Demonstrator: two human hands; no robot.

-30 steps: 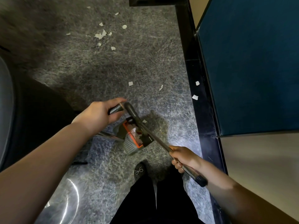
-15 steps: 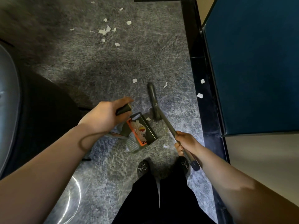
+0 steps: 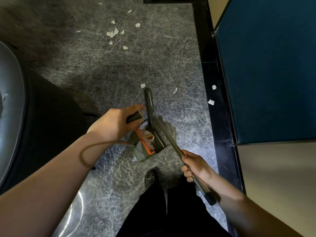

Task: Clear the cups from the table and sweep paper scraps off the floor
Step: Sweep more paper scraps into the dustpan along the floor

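Left hand (image 3: 112, 124) fingers curled round dustpan handle (image 3: 134, 117); dustpan (image 3: 147, 142) just below them on the floor (image 3: 119, 69). Right hand (image 3: 196, 165) fingers wrapped round broom (image 3: 166, 134) shaft. Paper scraps (image 3: 113, 33) well beyond both hands.

The left hand (image 3: 113, 124) covers most of the dustpan handle (image 3: 135, 117), so only its end shows. The dustpan (image 3: 148, 142) is partly hidden by that hand and by the broom (image 3: 153, 120); its contents are too small to make out, perhaps paper. The grey seat (image 3: 10, 100) is cut off at the left edge, and the blue panel (image 3: 266, 65) at the right. The floor's upper left corner is blurred.
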